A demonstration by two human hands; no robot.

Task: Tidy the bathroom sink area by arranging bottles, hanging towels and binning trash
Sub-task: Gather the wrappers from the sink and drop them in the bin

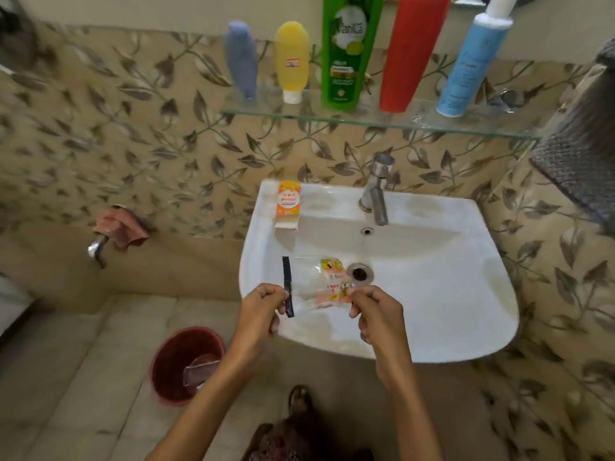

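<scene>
Over the front of the white sink point(432, 261), both hands hold a clear plastic wrapper point(327, 281) with orange and yellow print. My left hand point(266, 307) pinches its left end by the black strip point(288, 287). My right hand point(376, 311) pinches the right end near the drain point(360, 273). An orange carton point(288, 205) lies on the sink's back left rim. On the glass shelf point(366, 121) stand a blue bottle point(242, 59), a yellow bottle point(291, 59), a green bottle point(347, 51), a red bottle point(409, 51) and a light blue can point(472, 61).
A red bin point(186, 364) with clear plastic inside stands on the floor, left of my left arm. A grey towel point(582, 141) hangs at the right edge. A pink cloth point(119, 226) hangs over a wall tap at the left. The steel tap point(376, 191) rises behind the basin.
</scene>
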